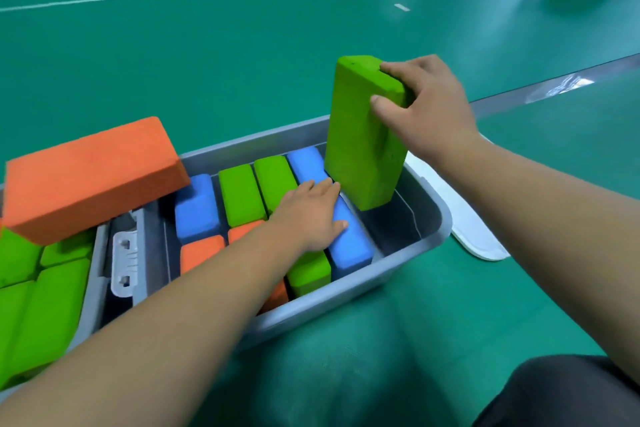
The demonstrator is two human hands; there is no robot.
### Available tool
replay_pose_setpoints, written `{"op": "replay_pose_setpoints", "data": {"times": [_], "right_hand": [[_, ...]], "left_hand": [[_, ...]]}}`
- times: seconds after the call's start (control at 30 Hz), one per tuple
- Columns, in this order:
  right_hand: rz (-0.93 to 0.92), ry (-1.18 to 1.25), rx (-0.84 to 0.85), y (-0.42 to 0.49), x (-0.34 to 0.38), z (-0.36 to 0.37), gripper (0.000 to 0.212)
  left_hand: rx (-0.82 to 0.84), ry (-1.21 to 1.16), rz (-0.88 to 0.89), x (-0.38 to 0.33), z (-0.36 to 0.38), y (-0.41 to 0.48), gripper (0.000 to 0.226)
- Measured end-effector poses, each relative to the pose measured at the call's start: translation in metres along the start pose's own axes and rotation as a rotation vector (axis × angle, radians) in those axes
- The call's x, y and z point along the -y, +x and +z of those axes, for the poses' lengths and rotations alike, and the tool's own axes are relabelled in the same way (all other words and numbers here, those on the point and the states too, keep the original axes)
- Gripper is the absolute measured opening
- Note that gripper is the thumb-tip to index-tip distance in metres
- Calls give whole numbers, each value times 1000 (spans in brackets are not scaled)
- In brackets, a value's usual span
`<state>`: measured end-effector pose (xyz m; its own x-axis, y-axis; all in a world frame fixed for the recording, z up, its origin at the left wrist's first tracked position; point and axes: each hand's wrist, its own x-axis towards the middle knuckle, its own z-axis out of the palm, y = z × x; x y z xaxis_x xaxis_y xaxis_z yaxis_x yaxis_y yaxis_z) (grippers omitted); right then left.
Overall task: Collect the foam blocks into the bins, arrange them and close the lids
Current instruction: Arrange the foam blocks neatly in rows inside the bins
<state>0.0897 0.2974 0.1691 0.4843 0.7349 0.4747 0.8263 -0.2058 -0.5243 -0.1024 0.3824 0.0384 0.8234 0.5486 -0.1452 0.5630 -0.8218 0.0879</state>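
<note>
A grey bin (434,218) sits on a green floor (207,55), seen from above by the person working over it. Foam blocks stand packed on edge across its left and middle: blue, green and orange. The right end of the bin is bare, a dark open gap between the last blue block (349,239) and the bin's right wall.

The right hand (426,107) reaches in from the right, forearm sloping down toward the camera. Its fingers and thumb are clamped on the top end of a green block (363,135), held upright and slightly tilted. The block's lower end hangs within the open gap, just beside the blue block; whether it touches the bin's bottom cannot be told.

The left hand (311,215) stretches forward from the lower left, palm down, fingers spread flat on the tops of the packed blocks, gripping nothing.

To the left, a second bin (93,284) stands against the first, filled with green blocks. An orange block (90,177) lies flat across their tops, overhanging the first bin's edge. A white lid (460,218) lies on the floor just beyond the bin's right wall. The floor ahead is open, crossed by white lines.
</note>
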Motion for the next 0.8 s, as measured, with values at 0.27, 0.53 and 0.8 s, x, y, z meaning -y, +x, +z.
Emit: {"op": "replay_pose_setpoints", "data": {"times": [0.27, 0.53, 0.8], "right_hand": [[61, -76, 15, -3, -2, -12, 59], [104, -195, 336, -16, -12, -11, 56], [113, -498, 766, -13, -4, 8, 79]], "left_hand": [[109, 80, -60, 1, 5, 5, 90], [63, 141, -130, -7, 0, -2, 83], [120, 118, -148, -5, 2, -11, 87]]}}
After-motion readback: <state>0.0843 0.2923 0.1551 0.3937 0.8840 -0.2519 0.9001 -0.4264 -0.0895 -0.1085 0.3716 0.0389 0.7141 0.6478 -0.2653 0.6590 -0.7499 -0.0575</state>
